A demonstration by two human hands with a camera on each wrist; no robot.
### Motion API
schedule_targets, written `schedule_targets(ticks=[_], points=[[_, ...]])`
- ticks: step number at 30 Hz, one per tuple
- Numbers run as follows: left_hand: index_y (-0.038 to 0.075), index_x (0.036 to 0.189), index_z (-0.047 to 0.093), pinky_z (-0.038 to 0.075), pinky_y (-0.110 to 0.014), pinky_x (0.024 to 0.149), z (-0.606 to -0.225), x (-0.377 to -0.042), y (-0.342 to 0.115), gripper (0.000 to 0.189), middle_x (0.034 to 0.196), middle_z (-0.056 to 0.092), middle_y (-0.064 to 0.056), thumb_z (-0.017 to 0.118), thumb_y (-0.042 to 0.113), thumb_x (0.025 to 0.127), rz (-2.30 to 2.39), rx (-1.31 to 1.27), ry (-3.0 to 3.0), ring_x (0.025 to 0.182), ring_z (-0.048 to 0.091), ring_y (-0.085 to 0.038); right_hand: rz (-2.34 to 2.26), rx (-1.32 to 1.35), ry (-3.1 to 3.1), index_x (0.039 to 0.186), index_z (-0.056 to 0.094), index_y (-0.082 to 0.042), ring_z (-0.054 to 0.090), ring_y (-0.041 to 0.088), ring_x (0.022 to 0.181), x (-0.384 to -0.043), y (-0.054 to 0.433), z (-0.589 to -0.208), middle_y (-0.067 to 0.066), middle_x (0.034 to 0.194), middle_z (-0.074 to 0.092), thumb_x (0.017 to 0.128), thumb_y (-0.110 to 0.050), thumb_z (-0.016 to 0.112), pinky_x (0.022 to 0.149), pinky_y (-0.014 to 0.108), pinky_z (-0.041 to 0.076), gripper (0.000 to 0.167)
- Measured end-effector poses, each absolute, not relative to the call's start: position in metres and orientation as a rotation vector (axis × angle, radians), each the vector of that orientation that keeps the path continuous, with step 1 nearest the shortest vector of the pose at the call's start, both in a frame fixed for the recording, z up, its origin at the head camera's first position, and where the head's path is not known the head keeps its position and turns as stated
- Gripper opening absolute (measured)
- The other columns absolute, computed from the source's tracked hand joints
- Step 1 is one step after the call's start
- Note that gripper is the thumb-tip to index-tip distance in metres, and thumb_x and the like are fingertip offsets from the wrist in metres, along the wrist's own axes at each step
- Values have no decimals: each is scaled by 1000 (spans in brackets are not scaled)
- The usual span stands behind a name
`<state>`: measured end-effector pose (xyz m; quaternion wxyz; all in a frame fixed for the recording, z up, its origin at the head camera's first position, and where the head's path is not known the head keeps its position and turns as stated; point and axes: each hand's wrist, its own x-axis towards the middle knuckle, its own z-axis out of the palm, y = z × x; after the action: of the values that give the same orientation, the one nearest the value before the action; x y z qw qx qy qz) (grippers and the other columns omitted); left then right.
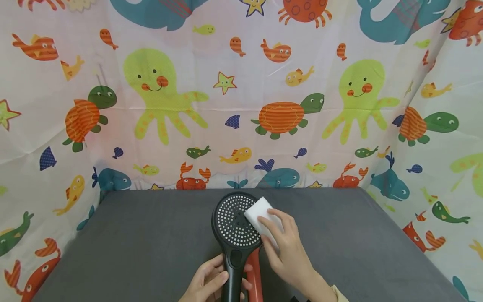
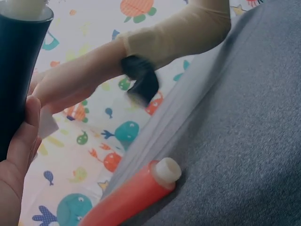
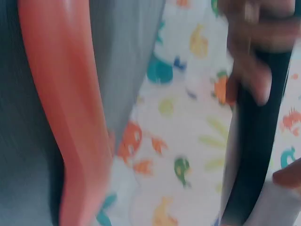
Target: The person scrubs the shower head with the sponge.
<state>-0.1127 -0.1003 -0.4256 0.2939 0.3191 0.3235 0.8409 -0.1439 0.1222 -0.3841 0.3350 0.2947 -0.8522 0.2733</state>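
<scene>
A black shower head (image 1: 232, 222) with white nozzle dots on its round face is held up over the table. My left hand (image 1: 209, 280) grips its handle, with the thumb on the near side and fingertips showing beyond it. My right hand (image 1: 286, 245) pinches a white sponge block (image 1: 259, 209) against the right edge of the nozzle face. Behind the black handle shows a red-orange handle (image 1: 255, 277), which lies on the table in the left wrist view, its white threaded end (image 2: 168, 170) towards the person. The right wrist view is blurred.
A dark grey cloth (image 1: 158, 235) covers the table. A white curtain (image 1: 211, 67) printed with sea animals stands behind it and along both sides. A dark strap end (image 2: 141, 80) hangs by the right forearm in the left wrist view.
</scene>
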Motion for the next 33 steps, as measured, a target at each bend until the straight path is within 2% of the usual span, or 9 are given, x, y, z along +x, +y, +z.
schedule_targets(ticks=[5, 9, 12, 15, 18, 21, 27, 31, 33], points=[[-9, 143, 15, 49, -39, 88, -428, -116, -101, 44, 126, 53, -19, 23, 4, 101, 2201, 892, 914, 106, 59, -28, 794, 1055, -2146, 123, 57, -16, 38, 26, 119, -131, 108, -387, 10, 131, 43, 91, -16, 57, 92, 44, 40, 32], [-6, 142, 17, 50, -38, 87, -429, -114, -99, 43, 122, 55, -19, 25, 5, 101, 2141, 896, 906, 106, 59, -29, 753, 1099, -2088, 122, 58, -16, 40, 26, 120, -140, 100, -379, 10, 132, 44, 95, -22, 51, 97, 45, 36, 29], [-1, 142, 18, 46, -41, 93, -428, -112, -98, 43, 125, 53, -19, 27, 7, 101, 2141, 834, 866, 111, 56, -30, 722, 983, -2113, 122, 58, -16, 40, 27, 121, -153, 103, -371, 10, 133, 43, 94, -23, 53, 92, 49, 38, 29], [3, 141, 15, 40, -49, 97, -424, -112, -100, 43, 129, 49, -20, 28, 7, 101, 2177, 780, 839, 115, 53, -31, 693, 840, -2135, 122, 58, -14, 42, 31, 117, -162, 110, -370, 14, 132, 42, 90, -17, 58, 82, 51, 40, 32], [2, 142, 10, 38, -53, 97, -421, -115, -103, 45, 132, 45, -19, 28, 6, 101, 2211, 741, 888, 117, 51, -32, 701, 743, -2156, 125, 55, -11, 43, 32, 113, -162, 113, -376, 18, 131, 41, 87, -13, 59, 76, 50, 43, 39], [2, 143, 8, 39, -54, 96, -419, -119, -107, 47, 135, 43, -16, 29, 5, 100, 2234, 696, 981, 119, 49, -32, 755, 760, -2163, 131, 50, -8, 43, 29, 110, -154, 111, -385, 18, 130, 41, 88, -16, 57, 73, 46, 47, 44], [-5, 142, 2, 44, -49, 93, -417, -124, -111, 53, 134, 39, -15, 32, 2, 99, 2273, 671, 1160, 116, 50, -28, 810, 1031, -2124, 132, 51, -11, 41, 22, 107, -130, 99, -394, 14, 128, 39, 91, -25, 53, 72, 37, 49, 44], [-4, 141, 7, 46, -38, 93, -416, -126, -114, 49, 134, 40, -10, 32, 3, 100, 2291, 654, 1216, 114, 50, -20, 799, 1318, -1990, 125, 56, -8, 42, 22, 107, -122, 98, -395, 17, 123, 41, 93, -29, 51, 76, 31, 48, 39], [-1, 140, 13, 46, -34, 93, -415, -127, -116, 44, 134, 41, -8, 32, 3, 100, 2308, 660, 1219, 114, 50, -18, 780, 1473, -1913, 122, 57, -6, 43, 23, 108, -120, 99, -395, 17, 120, 43, 94, -33, 51, 82, 29, 47, 39]])
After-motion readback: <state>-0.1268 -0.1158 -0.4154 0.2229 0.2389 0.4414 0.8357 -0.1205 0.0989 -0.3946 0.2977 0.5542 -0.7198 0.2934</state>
